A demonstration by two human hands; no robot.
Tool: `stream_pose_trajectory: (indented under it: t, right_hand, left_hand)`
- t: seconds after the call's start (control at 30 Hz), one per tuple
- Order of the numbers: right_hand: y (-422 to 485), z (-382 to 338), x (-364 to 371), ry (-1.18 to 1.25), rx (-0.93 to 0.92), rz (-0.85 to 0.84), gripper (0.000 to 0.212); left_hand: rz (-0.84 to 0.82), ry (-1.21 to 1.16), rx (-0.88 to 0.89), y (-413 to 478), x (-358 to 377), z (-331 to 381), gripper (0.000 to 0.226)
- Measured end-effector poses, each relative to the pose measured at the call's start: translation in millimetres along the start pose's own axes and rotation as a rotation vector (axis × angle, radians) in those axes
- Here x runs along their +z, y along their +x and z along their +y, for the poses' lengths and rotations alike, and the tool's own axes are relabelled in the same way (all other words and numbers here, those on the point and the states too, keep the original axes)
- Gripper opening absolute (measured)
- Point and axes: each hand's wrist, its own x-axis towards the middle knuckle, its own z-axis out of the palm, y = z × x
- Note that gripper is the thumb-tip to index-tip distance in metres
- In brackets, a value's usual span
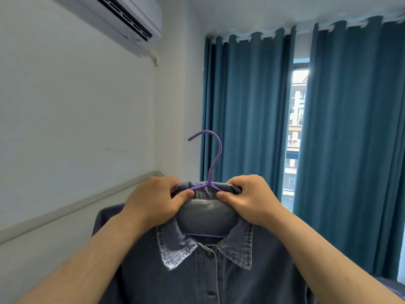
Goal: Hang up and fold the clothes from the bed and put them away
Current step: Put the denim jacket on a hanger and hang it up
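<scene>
While it hangs on a purple hanger [210,160], the denim shirt [197,273] is held up in mid-air at centre frame, front facing the camera. Fabric: dark blue denim, paler and faded at the collar [175,249] and inner yoke. Collar points spread, pale stitching along their edges. Button placket closed, two dark buttons visible. Hanger hook stands upright above the neckline, tip pointing left; its lower bar shows through the neck opening. Left hand [153,200] grips the back of the collar and the hanger's left shoulder, thumb pressed on the neckband. Right hand [249,200] does the same on the right side, fingers curled over the top. Shirt's left shoulder juts past the left forearm; lower hem out of frame. Left of the shirt: white wall [65,117] with a grey rail [76,205] slanting across it, close to the sleeve. Behind and right: teal curtains [350,128], parted on a narrow strip of window [295,128]. Air conditioner [129,18] mounted high on the wall, well apart from the hook. Open air above the hook.
</scene>
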Motion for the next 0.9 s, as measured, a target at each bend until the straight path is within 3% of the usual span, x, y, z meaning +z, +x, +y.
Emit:
stream_pose_trajectory:
  t: [0.1, 0.23, 0.33, 0.5, 0.67, 0.9]
  right_hand:
    - [-6, 7, -3, 0.076, -0.042, -0.01, 0.036]
    - [-10, 7, -1, 0.15, -0.138, -0.043, 0.035]
    - [-8, 1, 4, 0.202, -0.212, -0.079, 0.035]
    - [-8, -22, 23, 0.282, -0.279, -0.17, 0.03]
    - [-12, -60, 56, 0.37, -0.359, -0.221, 0.02]
    - [-18, -126, 95, 0.505, -0.472, -0.366, 0.03]
  left_hand:
    - [0.074, 0.082, -0.022, -12, -4, 16, 0.037]
    - [0.148, 0.215, -0.105, -32, -14, 35, 0.048]
    - [0.194, 0.287, -0.126, -47, -29, 46, 0.032]
    - [0.18, 0.438, -0.263, -81, -55, 50, 0.06]
    - [0.198, 0.545, -0.39, -122, -91, 53, 0.061]
    - [0.213, 0.715, -0.566, -175, -151, 58, 0.064]
